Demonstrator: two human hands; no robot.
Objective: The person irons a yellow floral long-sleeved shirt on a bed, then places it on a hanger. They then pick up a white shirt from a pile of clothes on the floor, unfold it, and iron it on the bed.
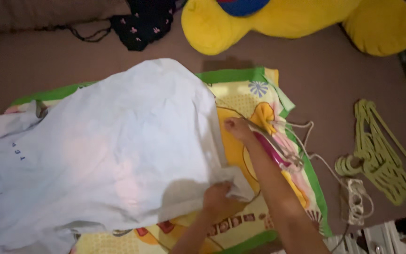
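A pale blue shirt (113,146) lies spread over a yellow and green patterned blanket (259,101). My left hand (219,196) is closed on the shirt's lower right corner and bunches the cloth. Further up, my right hand (236,127) is a fist at the shirt's right edge and seems to pinch that edge. A pink iron (278,151) lies on the blanket just under my right forearm. I cannot tell if the hand touches it.
The iron's pale cord (306,141) runs to a white power strip (353,200) on the brown bed surface. Green hangers (379,160) lie at the right. A big yellow plush toy (306,19) and a black patterned garment (144,23) are at the far edge.
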